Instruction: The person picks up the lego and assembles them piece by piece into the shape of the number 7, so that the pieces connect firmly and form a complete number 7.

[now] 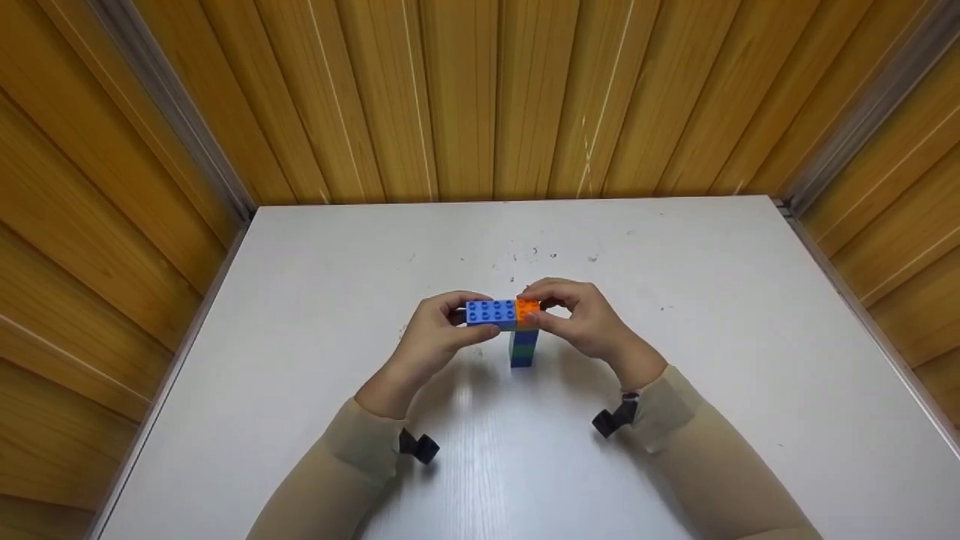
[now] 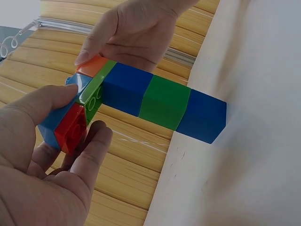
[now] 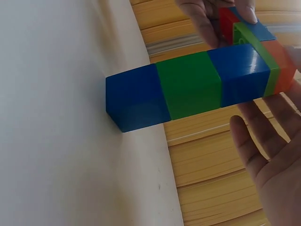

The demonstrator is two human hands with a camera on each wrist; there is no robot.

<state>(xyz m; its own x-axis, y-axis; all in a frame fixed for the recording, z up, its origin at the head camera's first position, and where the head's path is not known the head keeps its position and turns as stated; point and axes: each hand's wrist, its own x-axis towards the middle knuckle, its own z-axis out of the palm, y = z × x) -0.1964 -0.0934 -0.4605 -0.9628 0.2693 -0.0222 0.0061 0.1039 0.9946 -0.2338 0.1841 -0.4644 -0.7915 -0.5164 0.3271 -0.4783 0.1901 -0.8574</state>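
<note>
A column of toy building blocks stands upright on the table: a blue block (image 2: pixel 202 117) at the bottom, a green block (image 2: pixel 163 102), then another blue block (image 2: pixel 127 88). A thin lime-green brick (image 3: pixel 265 55) lies across the top and overhangs to the left. Above it, an orange brick (image 1: pixel 527 309) sits beside a long blue studded brick (image 1: pixel 491 311). Under the long brick's outer part is a red brick (image 2: pixel 73 129). My left hand (image 1: pixel 435 326) grips the long blue brick between thumb and fingers. With thumb and fingertips, my right hand (image 1: pixel 589 319) pinches the orange brick.
The white table (image 1: pixel 300 300) bears small dark marks (image 1: pixel 553 256) beyond the column. Wood-patterned panels (image 1: pixel 495 97) rise behind the table and at both sides. A small black wrist camera (image 1: pixel 426 448) hangs from the left sleeve, another camera (image 1: pixel 604 423) from the right.
</note>
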